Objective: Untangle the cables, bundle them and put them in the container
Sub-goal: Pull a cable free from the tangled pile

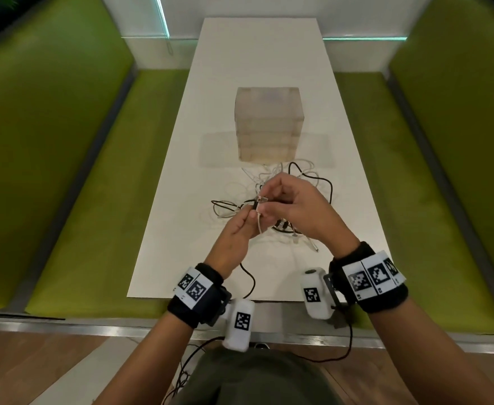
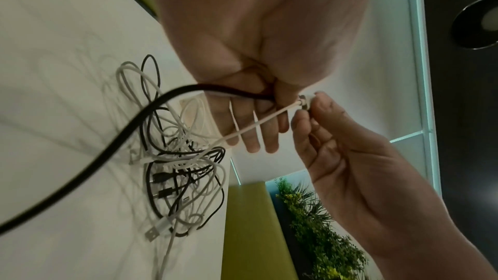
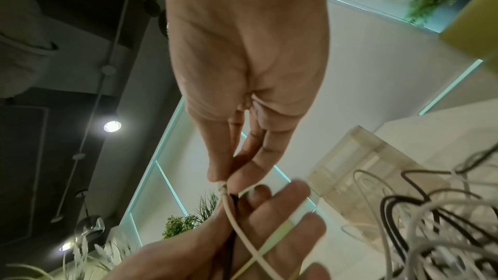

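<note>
A tangle of white and black cables (image 1: 301, 182) lies on the white table (image 1: 257, 68), just in front of a translucent container (image 1: 269, 124). Above the pile my left hand (image 1: 250, 216) grips a black cable (image 2: 129, 127) together with a white cable (image 2: 256, 125). My right hand (image 1: 264, 198) pinches the white cable's plug end right at the left thumb. The left wrist view shows the right hand (image 2: 307, 105) on that plug, with the tangle (image 2: 183, 178) below. In the right wrist view my right hand (image 3: 223, 178) pinches the white cable (image 3: 237, 227), beside the container (image 3: 358, 169).
Green padded benches (image 1: 64, 200) run along both long sides of the narrow table. The black cable trails off the table's near edge (image 1: 250, 280). Bare tabletop lies behind the container and left of the pile.
</note>
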`<state>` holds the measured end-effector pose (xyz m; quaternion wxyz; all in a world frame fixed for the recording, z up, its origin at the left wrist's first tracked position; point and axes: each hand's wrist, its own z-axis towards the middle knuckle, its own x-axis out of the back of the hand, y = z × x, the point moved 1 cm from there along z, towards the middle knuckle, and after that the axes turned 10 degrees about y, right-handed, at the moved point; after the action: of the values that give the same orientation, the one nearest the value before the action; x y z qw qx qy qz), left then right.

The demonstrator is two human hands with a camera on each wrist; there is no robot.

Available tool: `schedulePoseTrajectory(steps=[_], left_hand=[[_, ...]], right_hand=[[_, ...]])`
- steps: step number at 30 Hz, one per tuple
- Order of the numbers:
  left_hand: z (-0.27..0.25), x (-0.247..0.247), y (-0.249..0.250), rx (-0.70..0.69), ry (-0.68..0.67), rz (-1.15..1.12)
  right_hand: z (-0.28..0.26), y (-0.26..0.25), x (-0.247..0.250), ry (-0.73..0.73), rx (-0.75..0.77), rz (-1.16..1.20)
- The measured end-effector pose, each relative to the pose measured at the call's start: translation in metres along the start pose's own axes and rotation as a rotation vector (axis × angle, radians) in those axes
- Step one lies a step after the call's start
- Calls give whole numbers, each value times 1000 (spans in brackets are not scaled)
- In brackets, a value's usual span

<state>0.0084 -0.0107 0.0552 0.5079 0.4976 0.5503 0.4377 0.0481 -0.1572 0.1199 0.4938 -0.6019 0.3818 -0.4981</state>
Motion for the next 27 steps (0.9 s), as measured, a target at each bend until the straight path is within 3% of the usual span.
schedulePoseTrajectory(steps=[9,16,19,21,24,27], left_hand=[[-2,5,-4,-29,-68,-140],[7,-1,1,-123,-4,-38],[12,6,5,-124,94,7],[12,11,8,-144,183,44],[9,14,14,-167,240,-3],[8,12,24,-179,224,-99]], right_hand=[[2,7,-4,132,-17,80],[1,10,-9,163,-40,149],[4,21,-5,168,-67,167],[8,33,-5,120,-91,5],[14,55,-17,-153,-85,-394],[17,77,-40,-280,-112,-257]])
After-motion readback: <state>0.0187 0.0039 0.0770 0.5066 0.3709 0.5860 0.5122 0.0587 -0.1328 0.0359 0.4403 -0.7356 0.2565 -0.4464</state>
